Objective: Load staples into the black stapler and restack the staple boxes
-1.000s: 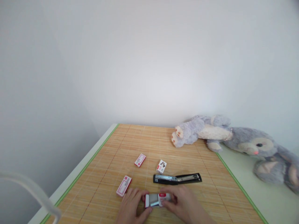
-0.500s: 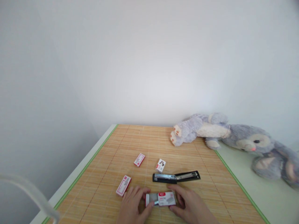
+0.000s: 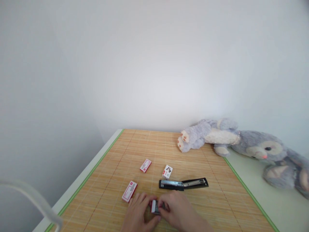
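My left hand [image 3: 138,214] grips the left end of a small red-and-white staple box [image 3: 153,206] between thumb and forefinger, low on the mat. Grey staples [image 3: 157,208] show in its open part. Over the box, my right hand [image 3: 175,209] has thumb and forefinger pinched together at the staples; what lies between the fingertips is hidden, and so is the box's right side. Just beyond the hands a black stapler [image 3: 171,184] lies opened out flat, its metal channel exposed.
Two more red-and-white boxes [image 3: 129,191] [image 3: 145,165] lie to the left, and a white box with a stapler picture [image 3: 167,171] behind the stapler. A grey plush toy [image 3: 222,136] stretches along the back right. The bamboo mat [image 3: 106,180] has green edges. A pale cable [image 3: 36,199] curves at lower left.
My right hand has moved left from the box's right end onto its open part and closed into a pinch. My left hand has kept its grip. The view has shifted slightly.
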Available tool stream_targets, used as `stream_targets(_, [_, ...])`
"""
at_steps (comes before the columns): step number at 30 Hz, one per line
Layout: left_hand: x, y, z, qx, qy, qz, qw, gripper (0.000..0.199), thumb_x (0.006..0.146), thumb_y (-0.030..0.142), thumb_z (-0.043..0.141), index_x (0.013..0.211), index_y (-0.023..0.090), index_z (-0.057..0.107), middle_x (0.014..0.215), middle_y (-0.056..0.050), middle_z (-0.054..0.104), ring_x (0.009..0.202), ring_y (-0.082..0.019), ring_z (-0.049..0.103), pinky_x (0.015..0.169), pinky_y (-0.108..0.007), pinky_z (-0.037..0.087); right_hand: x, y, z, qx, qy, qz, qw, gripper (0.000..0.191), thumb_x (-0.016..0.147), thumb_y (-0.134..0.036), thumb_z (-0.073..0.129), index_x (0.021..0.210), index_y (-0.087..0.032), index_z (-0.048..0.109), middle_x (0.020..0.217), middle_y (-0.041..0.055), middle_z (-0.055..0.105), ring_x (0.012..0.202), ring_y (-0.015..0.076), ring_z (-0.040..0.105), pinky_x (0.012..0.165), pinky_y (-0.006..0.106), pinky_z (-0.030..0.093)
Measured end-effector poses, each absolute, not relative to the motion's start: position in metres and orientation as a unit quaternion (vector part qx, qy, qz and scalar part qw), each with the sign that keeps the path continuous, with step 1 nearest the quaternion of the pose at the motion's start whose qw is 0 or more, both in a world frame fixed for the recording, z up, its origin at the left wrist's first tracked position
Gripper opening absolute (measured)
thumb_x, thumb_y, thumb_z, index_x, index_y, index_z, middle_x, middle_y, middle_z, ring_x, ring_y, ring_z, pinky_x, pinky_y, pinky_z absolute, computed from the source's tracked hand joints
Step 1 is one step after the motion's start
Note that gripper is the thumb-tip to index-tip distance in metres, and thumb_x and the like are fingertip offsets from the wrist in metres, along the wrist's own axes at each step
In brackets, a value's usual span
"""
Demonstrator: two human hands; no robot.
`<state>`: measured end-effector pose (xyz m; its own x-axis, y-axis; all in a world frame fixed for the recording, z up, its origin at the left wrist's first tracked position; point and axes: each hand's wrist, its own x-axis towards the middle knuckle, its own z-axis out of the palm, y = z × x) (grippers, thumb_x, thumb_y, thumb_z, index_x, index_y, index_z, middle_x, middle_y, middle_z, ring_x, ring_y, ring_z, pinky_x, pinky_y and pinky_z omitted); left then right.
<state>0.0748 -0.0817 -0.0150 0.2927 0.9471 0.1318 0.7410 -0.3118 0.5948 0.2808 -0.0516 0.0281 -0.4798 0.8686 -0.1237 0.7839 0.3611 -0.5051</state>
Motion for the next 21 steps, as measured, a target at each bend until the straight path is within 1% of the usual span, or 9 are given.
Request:
stream_targets(5, [0.074, -0.082, -0.017, 0.771, 0.543, 0.251, 0.218, 0.04, 0.079, 0.038, 0.081, 0.117, 0.032, 0.071, 0.105, -0.002, 0.072, 0.1, -0.026, 0.065, 0.089, -0.038, 0.051, 0.293, -0.057, 0.032, -0.51, -0.805, 0.29, 0.085, 0.016, 0.088, -0.029, 0.065, 0.09, -0.03, 0.081, 0.079, -0.0017, 0.078, 0.07, 0.0155, 0.066, 0.063, 0.025, 0.035])
stream_targets(7, [0.072, -0.082, -0.017, 0.771, 0.541, 0.253, 0.22, 0.04, 0.08, 0.038, 0.081, 0.117, 0.032, 0.071, 0.104, -0.002, 0.072, 0.098, -0.025, 0.065, 0.088, -0.037, 0.051, 0.308, -0.06, 0.033, -0.533, -0.789, 0.289, 0.097, 0.018, 0.085, -0.031, 0.067, 0.099, -0.03, 0.08, 0.079, -0.0012, 0.077, 0.072, 0.0168, 0.066, 0.063, 0.025, 0.035])
stream_targets(9, [0.072, -0.082, -0.017, 0.771, 0.541, 0.249, 0.225, 0.04, 0.08, 0.037, 0.08, 0.118, 0.031, 0.071, 0.103, -0.002, 0.072, 0.098, -0.025, 0.065, 0.088, -0.037, 0.05, 0.325, -0.064, 0.032, -0.561, -0.771, 0.283, 0.1, 0.035, 0.078, -0.032, 0.074, 0.112, -0.03, 0.076, 0.081, -0.0007, 0.076, 0.074, 0.0187, 0.067, 0.064, 0.025, 0.036])
stream_targets(10, [0.072, -0.081, -0.017, 0.771, 0.542, 0.245, 0.227, 0.041, 0.08, 0.037, 0.081, 0.119, 0.031, 0.07, 0.103, -0.002, 0.072, 0.099, -0.025, 0.065, 0.089, -0.038, 0.05, 0.332, -0.066, 0.031, -0.569, -0.765, 0.287, 0.097, 0.043, 0.074, -0.031, 0.077, 0.117, -0.029, 0.074, 0.081, -0.0007, 0.076, 0.075, 0.0192, 0.066, 0.064, 0.025, 0.036])
stream_targets(11, [0.073, -0.081, -0.018, 0.772, 0.542, 0.241, 0.229, 0.043, 0.079, 0.037, 0.081, 0.12, 0.031, 0.07, 0.104, -0.002, 0.072, 0.1, -0.026, 0.064, 0.09, -0.039, 0.05, 0.338, -0.067, 0.029, -0.571, -0.761, 0.294, 0.095, 0.046, 0.072, -0.03, 0.077, 0.117, -0.029, 0.073, 0.082, -0.001, 0.075, 0.076, 0.0192, 0.066, 0.064, 0.024, 0.037])
stream_targets(14, [0.083, -0.079, -0.021, 0.779, 0.533, 0.229, 0.238, 0.048, 0.078, 0.037, 0.082, 0.124, 0.032, 0.069, 0.109, -0.003, 0.072, 0.104, -0.027, 0.064, 0.092, -0.04, 0.05, 0.338, -0.071, 0.026, -0.551, -0.761, 0.325, 0.11, 0.033, 0.073, -0.023, 0.072, 0.106, -0.027, 0.074, 0.085, -0.0017, 0.075, 0.077, 0.0174, 0.065, 0.066, 0.023, 0.039])
stream_targets(16, [0.092, -0.078, -0.024, 0.786, 0.52, 0.23, 0.242, 0.049, 0.079, 0.037, 0.081, 0.126, 0.032, 0.068, 0.112, -0.003, 0.072, 0.105, -0.027, 0.064, 0.091, -0.039, 0.051, 0.328, -0.071, 0.026, -0.536, -0.762, 0.334, 0.141, 0.03, 0.076, -0.021, 0.07, 0.104, -0.027, 0.074, 0.092, -0.001, 0.075, 0.081, 0.0168, 0.065, 0.07, 0.023, 0.041])
stream_targets(19, [0.099, -0.077, -0.029, 0.792, 0.505, 0.242, 0.241, 0.052, 0.079, 0.039, 0.081, 0.128, 0.031, 0.067, 0.114, -0.004, 0.072, 0.105, -0.027, 0.065, 0.091, -0.04, 0.053, 0.317, -0.071, 0.027, -0.526, -0.762, 0.34, 0.162, 0.031, 0.074, -0.02, 0.071, 0.104, -0.027, 0.074, 0.094, -0.0014, 0.075, 0.083, 0.017, 0.065, 0.072, 0.023, 0.042])
stream_targets(21, [0.099, -0.076, -0.029, 0.789, 0.504, 0.256, 0.242, 0.056, 0.079, 0.041, 0.081, 0.132, 0.029, 0.065, 0.112, -0.005, 0.072, 0.103, -0.027, 0.066, 0.092, -0.041, 0.054, 0.323, -0.072, 0.026, -0.532, -0.756, 0.349, 0.153, 0.039, 0.072, -0.024, 0.076, 0.111, -0.027, 0.073, 0.086, -0.0021, 0.073, 0.076, 0.0174, 0.064, 0.067, 0.024, 0.041])
